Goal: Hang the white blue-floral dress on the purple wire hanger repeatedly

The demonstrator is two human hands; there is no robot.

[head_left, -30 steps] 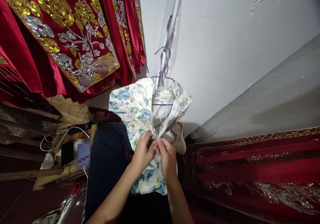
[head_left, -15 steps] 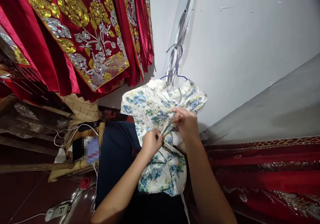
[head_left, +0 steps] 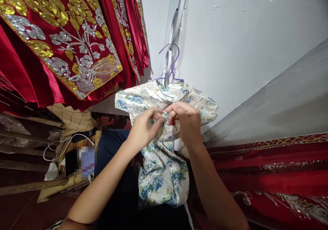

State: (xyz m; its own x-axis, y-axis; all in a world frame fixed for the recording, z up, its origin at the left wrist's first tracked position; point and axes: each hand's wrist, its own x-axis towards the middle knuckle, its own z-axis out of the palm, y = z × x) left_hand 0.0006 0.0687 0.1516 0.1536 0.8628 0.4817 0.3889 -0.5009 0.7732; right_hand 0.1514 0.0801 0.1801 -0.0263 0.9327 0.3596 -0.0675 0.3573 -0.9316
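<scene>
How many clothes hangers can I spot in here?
1: the purple hanger, its shoulders inside the neck of the flowered garment and its hook showing above. Others may be hidden, since the top of the red clothing is out of view.

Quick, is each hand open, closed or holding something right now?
Left hand: fingers blurred by the flowery shirt; open or gripping, can't tell.
Right hand: curled closed at the shirt's front; any grip on cloth unclear.
</scene>
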